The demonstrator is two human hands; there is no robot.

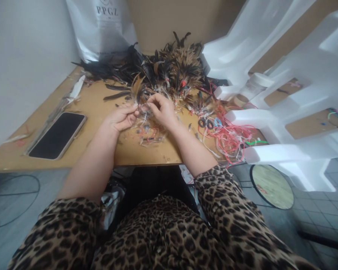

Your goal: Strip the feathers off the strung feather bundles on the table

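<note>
My left hand point(123, 117) is closed in a pinch at the base of a brown and dark feather point(136, 89), which points up and away from me. Close beside it, my right hand point(163, 111) pinches with thumb and forefinger; something thin and pale seems to run between the hands, too fine to name. Behind them lies a big heap of black and brown feathers point(186, 65), some tied in bunches with red at the base. Below my fingers, feather scraps and bits of string point(152, 138) litter the tabletop point(132, 155).
A phone point(58, 135) lies face up at the left, beside a white feather point(78, 87). Tangled pink string point(231, 140) and black-handled scissors point(205, 123) are at the right, near white foam packaging point(273, 152). A silvery bag point(104, 33) stands behind. Below right is a round stool point(272, 187).
</note>
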